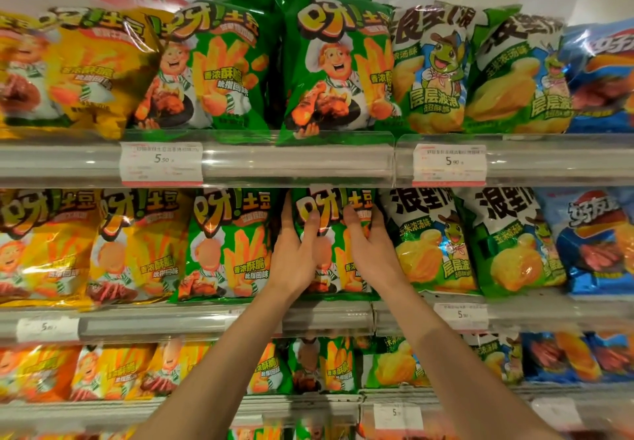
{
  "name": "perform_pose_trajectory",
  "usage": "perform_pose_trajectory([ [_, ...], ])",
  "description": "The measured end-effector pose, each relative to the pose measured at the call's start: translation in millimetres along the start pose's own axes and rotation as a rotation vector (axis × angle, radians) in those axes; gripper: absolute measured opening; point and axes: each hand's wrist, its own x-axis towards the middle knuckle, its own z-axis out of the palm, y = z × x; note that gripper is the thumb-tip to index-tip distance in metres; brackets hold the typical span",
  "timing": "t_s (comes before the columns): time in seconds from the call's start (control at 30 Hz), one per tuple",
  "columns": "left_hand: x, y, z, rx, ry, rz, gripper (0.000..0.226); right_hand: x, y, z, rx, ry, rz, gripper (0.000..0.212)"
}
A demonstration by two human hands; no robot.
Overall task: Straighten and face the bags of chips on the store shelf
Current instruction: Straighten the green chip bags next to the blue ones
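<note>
A green chip bag with a cartoon chef stands upright on the middle shelf, facing outward. My left hand grips its left edge, fingers behind and thumb on the front. My right hand holds its right side, thumb on the front and fingers wrapped round the edge. Both hands cover much of the bag's lower half. An identical green bag stands just to its left.
Yellow bags fill the left of the middle shelf; green-and-white bags and blue bags fill the right. The top shelf carries the same flavours, one green bag overhanging its clear rail. Price tags line the shelf edges.
</note>
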Motion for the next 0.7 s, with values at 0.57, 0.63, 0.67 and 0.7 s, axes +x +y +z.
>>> perform_pose_trajectory([
  [0.57,-104.5,-10.0,-58.0,0.249,-0.032,0.041,0.035,-93.6,43.7,-71.9,-0.158,-0.306,-0.075,0.027],
  [0.63,-117.7,-17.5,-63.5,0.236,-0.07,-0.013,0.027,-105.1,46.3,-76.6,-0.22,-0.307,-0.07,0.025],
  [0.67,-122.6,-21.9,-66.9,0.232,-0.084,-0.036,0.025,-108.9,49.5,-75.2,-0.244,-0.305,-0.069,0.023],
  [0.7,-125.9,-26.6,-71.0,0.231,-0.093,-0.055,0.024,-112.8,52.8,-72.1,-0.259,-0.31,-0.059,0.021],
])
